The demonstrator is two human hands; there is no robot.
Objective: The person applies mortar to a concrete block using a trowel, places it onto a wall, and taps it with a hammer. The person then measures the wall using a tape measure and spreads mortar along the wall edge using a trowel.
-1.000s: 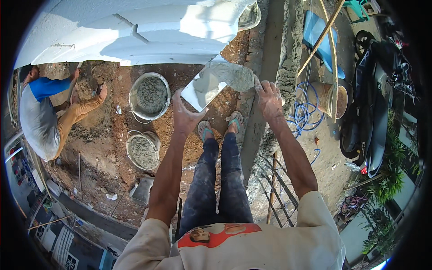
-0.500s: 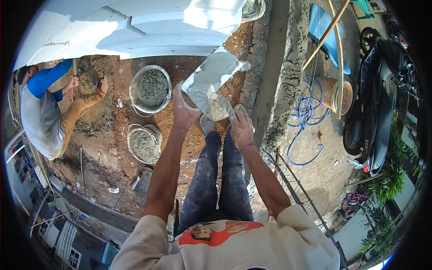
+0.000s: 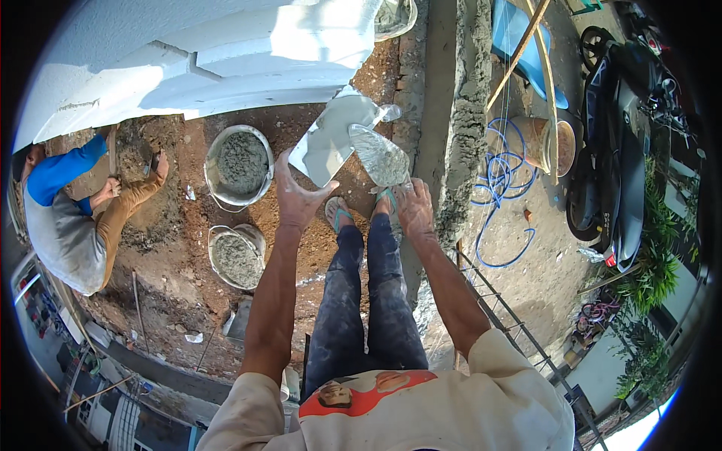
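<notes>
My left hand (image 3: 301, 197) grips the near end of a rectangular, white-edged board (image 3: 336, 129), its thumb at one corner and its fingers at the other. Smooth grey mortar coats much of the board's upper face. In my right hand (image 3: 415, 210) is a trowel (image 3: 381, 156), its handle mostly hidden by the fingers. Lumpy mortar lies on the trowel blade, which overlaps the board's right edge in view. To the left stand two buckets of wet mortar, a larger bucket (image 3: 211, 167) and a nearer one (image 3: 261, 239).
A white wall (image 3: 248, 45) stands ahead. On my right runs a mortar-topped low wall (image 3: 468, 113), with a blue hose (image 3: 519, 259), a motorcycle (image 3: 628, 150) and a steel rebar frame (image 3: 500, 304) beyond. A co-worker (image 3: 68, 218) crouches at the left on bare soil.
The trowel has shifted right and farther along the board's edge, its blade turning. The left hand keeps its grip on the board. The whole view has swung slightly.
</notes>
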